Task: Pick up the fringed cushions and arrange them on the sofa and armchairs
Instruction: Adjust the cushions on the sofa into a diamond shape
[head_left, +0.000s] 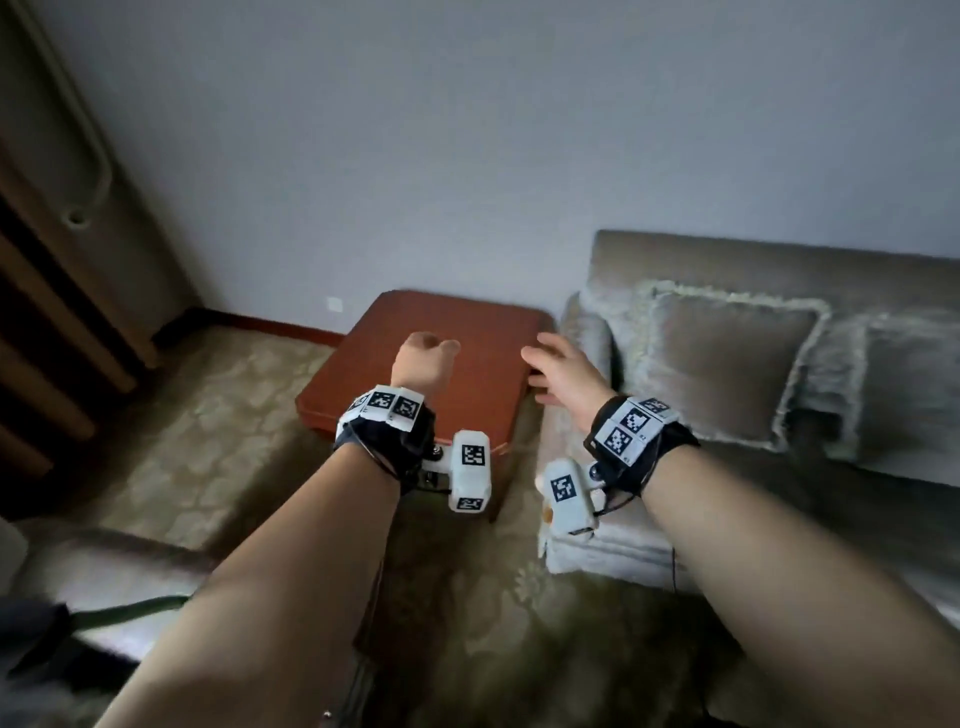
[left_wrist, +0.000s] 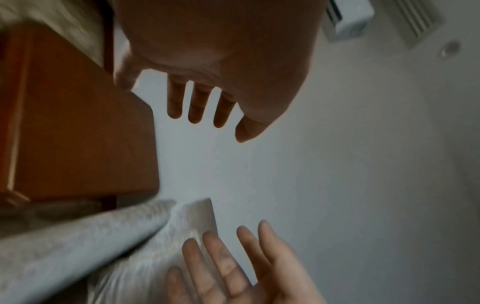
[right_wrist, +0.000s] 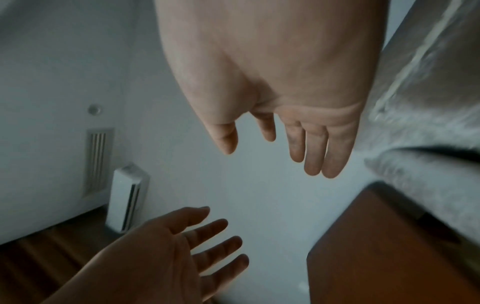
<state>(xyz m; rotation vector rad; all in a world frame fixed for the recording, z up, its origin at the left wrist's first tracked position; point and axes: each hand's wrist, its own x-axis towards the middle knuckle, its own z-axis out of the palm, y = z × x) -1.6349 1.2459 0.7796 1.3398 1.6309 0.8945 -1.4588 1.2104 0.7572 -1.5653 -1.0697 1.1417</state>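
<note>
A beige fringed cushion (head_left: 722, 358) leans upright against the backrest at the left end of the grey-beige sofa (head_left: 779, 254). A second fringed cushion (head_left: 906, 384) stands beside it at the frame's right edge. My left hand (head_left: 426, 353) hovers over the side table, fingers straight and empty, as the left wrist view shows (left_wrist: 205, 115). My right hand (head_left: 550, 371) hangs open and empty near the sofa's left arm, a short way left of the first cushion; the right wrist view shows its relaxed fingers (right_wrist: 280, 152). Neither hand touches a cushion.
A red-brown wooden side table (head_left: 467, 332) stands between the sofa and the wall corner. Patterned carpet (head_left: 208, 415) covers the floor. Part of an upholstered armchair (head_left: 104, 577) shows at lower left. Wooden panelling (head_left: 47, 312) lines the left side.
</note>
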